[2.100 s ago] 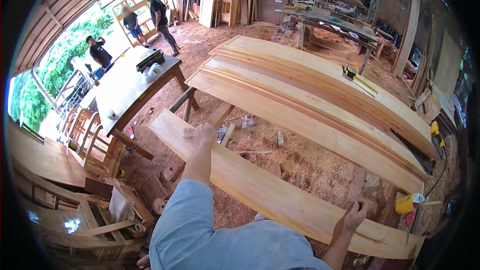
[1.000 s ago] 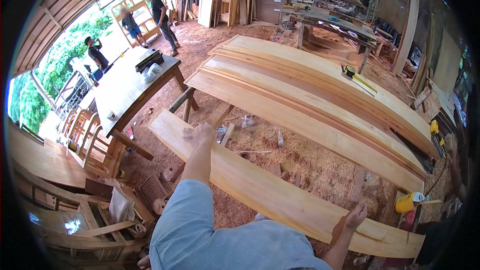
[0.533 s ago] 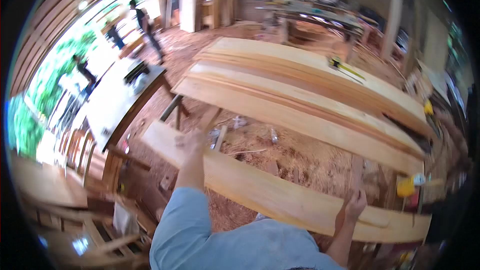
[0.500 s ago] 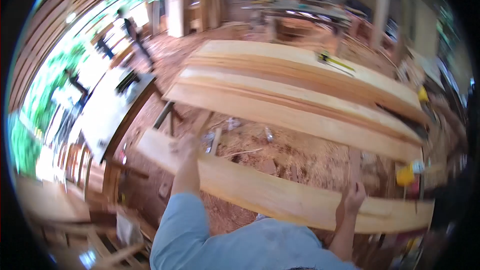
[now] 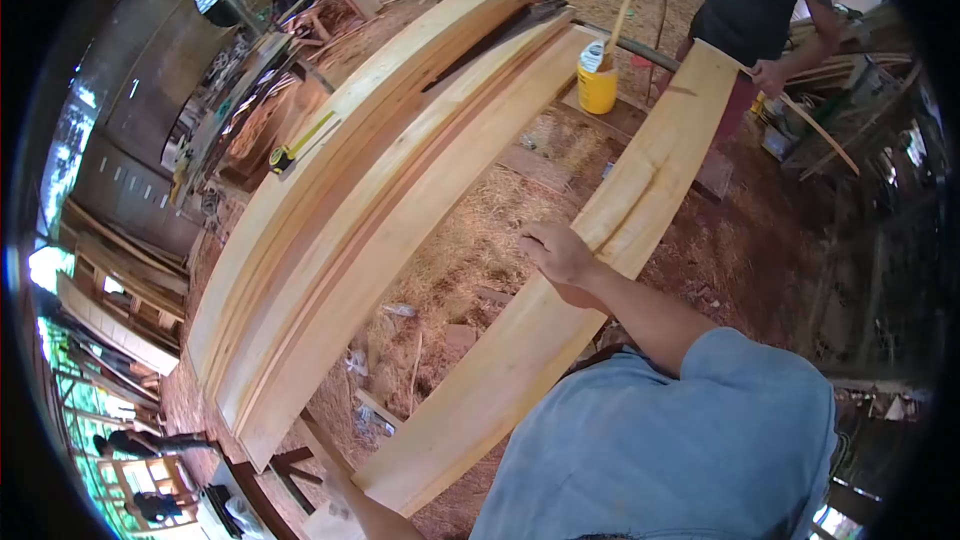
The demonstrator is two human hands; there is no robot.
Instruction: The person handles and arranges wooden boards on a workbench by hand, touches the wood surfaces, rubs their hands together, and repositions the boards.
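Note:
A long, pale wooden plank (image 5: 480, 385) runs diagonally in front of my body. My right arm reaches across it, and my right hand (image 5: 558, 252) is closed around its far edge near the middle. At the lower left my left hand (image 5: 340, 490) is closed at the same plank's edge, close to a wooden support bar (image 5: 325, 445); its fingertips are hardly visible. At the far end, a co-worker's hand (image 5: 768, 77) is by the plank's corner.
Several wide boards (image 5: 400, 270) lie side by side beyond the plank. A tape measure (image 5: 282, 158) rests on the outermost board. A yellow bucket (image 5: 597, 90) with a stick in it stands near the co-worker (image 5: 745, 0). Shavings (image 5: 480, 230) cover the ground between.
My view has swung right, bringing the co-worker and bucket fully into sight. Both my hands stay at the plank, which now appears steeply diagonal.

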